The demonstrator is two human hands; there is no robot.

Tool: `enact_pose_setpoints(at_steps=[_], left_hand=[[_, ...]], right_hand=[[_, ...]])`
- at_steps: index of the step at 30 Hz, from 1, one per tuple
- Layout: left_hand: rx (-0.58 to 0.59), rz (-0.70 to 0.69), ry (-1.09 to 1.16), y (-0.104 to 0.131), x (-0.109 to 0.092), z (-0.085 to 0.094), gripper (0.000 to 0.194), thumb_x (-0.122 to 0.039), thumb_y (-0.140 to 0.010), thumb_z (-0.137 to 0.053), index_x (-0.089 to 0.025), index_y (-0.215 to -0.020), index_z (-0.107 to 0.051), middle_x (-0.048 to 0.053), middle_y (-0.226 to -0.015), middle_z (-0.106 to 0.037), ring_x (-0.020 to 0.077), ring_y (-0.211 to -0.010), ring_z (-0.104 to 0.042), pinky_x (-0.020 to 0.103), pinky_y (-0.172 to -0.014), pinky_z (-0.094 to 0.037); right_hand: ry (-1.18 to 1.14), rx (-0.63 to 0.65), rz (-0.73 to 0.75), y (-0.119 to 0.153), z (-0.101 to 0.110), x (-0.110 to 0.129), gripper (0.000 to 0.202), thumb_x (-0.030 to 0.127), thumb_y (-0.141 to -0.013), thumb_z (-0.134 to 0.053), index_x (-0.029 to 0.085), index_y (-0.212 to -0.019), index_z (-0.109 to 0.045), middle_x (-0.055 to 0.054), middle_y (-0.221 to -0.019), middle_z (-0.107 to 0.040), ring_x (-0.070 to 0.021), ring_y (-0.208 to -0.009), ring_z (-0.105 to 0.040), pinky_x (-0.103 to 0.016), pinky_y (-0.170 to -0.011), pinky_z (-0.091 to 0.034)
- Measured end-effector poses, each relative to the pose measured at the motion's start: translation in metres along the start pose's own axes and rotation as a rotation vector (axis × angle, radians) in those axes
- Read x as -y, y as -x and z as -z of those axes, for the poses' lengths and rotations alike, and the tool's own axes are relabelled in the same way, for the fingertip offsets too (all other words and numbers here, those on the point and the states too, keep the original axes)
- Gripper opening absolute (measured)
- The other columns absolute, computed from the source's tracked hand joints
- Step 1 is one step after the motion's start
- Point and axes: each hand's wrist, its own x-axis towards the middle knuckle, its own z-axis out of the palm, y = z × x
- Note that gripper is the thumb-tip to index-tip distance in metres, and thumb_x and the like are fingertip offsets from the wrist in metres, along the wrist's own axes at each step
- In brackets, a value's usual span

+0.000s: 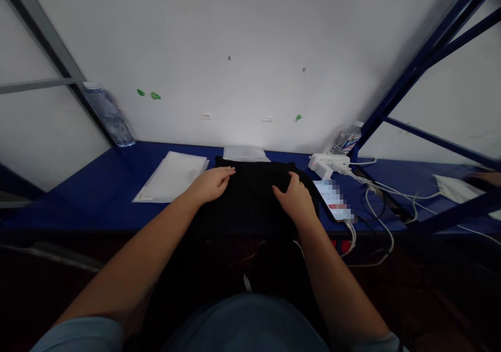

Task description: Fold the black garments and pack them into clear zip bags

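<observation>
A black cloth [254,190] lies spread over the middle of the blue desk [94,190] and reaches its front edge. On the cloth's left part rests my left hand [213,183], palm down, its fingers stretched toward the right and nothing visible in it. My right hand [295,195] touches the right part of the cloth, thumb and fingers apart. Behind the cloth, a white flat item [245,153] shows against the wall.
White papers in a clear sleeve [172,177] lie at left, near a large bottle [111,117]. At right are a phone [332,198], a power strip [331,160] with white cables, and a small bottle [347,138]. Blue metal frame bars [422,75] rise at right.
</observation>
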Motion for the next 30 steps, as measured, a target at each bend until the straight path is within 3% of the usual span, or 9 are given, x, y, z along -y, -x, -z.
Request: enact_pose_setpoints(at_steps=[3,7,11,15,19,22,25,30], left_hand=[[0.076,-0.024,-0.094,-0.002,0.001,-0.004,0.048,-0.023,-0.098,-0.036,-0.013,-0.14,-0.057,0.01,-0.15,-0.054,0.0207,-0.142,-0.048,0.042,-0.119,-0.038],[0.161,-0.047,-0.166,-0.004,-0.003,-0.005,0.054,-0.034,-0.101,-0.036,-0.006,-0.145,-0.051,0.017,-0.156,-0.044,0.0269,-0.148,-0.038,0.048,-0.123,-0.029],[0.149,-0.066,-0.087,-0.001,-0.008,-0.001,0.055,-0.038,-0.103,-0.031,-0.011,-0.149,-0.046,0.012,-0.161,-0.037,0.0231,-0.151,-0.031,0.044,-0.125,-0.025],[0.127,-0.049,-0.05,0.002,-0.007,0.001,0.053,-0.027,-0.1,-0.033,-0.014,-0.15,-0.045,0.008,-0.163,-0.034,0.0206,-0.15,-0.034,0.04,-0.123,-0.031],[0.189,-0.064,-0.126,0.0,-0.005,-0.001,0.055,-0.024,-0.097,-0.039,-0.008,-0.149,-0.046,0.015,-0.159,-0.041,0.0236,-0.147,-0.039,0.042,-0.123,-0.031],[0.226,-0.107,-0.135,-0.001,-0.006,-0.003,0.051,-0.031,-0.099,-0.043,-0.008,-0.144,-0.052,0.018,-0.153,-0.048,0.0261,-0.144,-0.044,0.047,-0.123,-0.03],[0.215,-0.129,-0.125,-0.002,-0.006,-0.003,0.049,-0.035,-0.1,-0.044,-0.01,-0.142,-0.054,0.018,-0.152,-0.049,0.0273,-0.143,-0.046,0.049,-0.121,-0.033],[0.225,-0.122,-0.167,-0.002,-0.005,-0.004,0.05,-0.037,-0.101,-0.045,-0.01,-0.141,-0.054,0.019,-0.151,-0.05,0.0279,-0.142,-0.047,0.046,-0.12,-0.034]], right_hand=[[-0.019,0.042,0.034,-0.004,0.001,0.001,0.06,0.04,-0.09,-0.061,0.014,-0.141,-0.046,-0.02,-0.117,-0.069,-0.035,-0.109,-0.067,-0.045,-0.093,-0.05],[-0.134,-0.009,0.096,-0.008,0.004,-0.002,0.05,0.026,-0.089,-0.056,0.017,-0.137,-0.048,-0.016,-0.117,-0.07,-0.0309,-0.106,-0.068,-0.041,-0.089,-0.053],[-0.191,-0.086,0.073,-0.018,0.01,-0.016,0.051,0.021,-0.086,-0.055,0.017,-0.136,-0.049,-0.016,-0.124,-0.067,-0.0311,-0.112,-0.066,-0.043,-0.094,-0.052],[-0.204,-0.148,0.041,-0.031,0.017,-0.038,0.058,0.014,-0.081,-0.054,0.013,-0.138,-0.048,-0.02,-0.13,-0.062,-0.0325,-0.12,-0.062,-0.046,-0.102,-0.049],[-0.247,-0.228,0.052,-0.034,0.017,-0.05,0.066,0.017,-0.078,-0.058,0.011,-0.143,-0.045,-0.021,-0.137,-0.057,-0.0345,-0.128,-0.055,-0.051,-0.106,-0.047],[-0.256,-0.307,0.102,-0.026,0.015,-0.041,0.075,0.022,-0.08,-0.06,0.012,-0.15,-0.037,-0.021,-0.144,-0.051,-0.0352,-0.133,-0.05,-0.054,-0.109,-0.045],[-0.238,-0.316,0.197,-0.014,0.012,-0.015,0.074,0.02,-0.086,-0.053,0.011,-0.156,-0.03,-0.022,-0.144,-0.05,-0.0329,-0.133,-0.05,-0.05,-0.109,-0.046],[-0.202,-0.229,0.449,0.006,-0.007,0.033,0.065,0.013,-0.091,-0.045,0.019,-0.155,-0.04,-0.017,-0.134,-0.059,-0.0292,-0.126,-0.057,-0.045,-0.107,-0.047]])
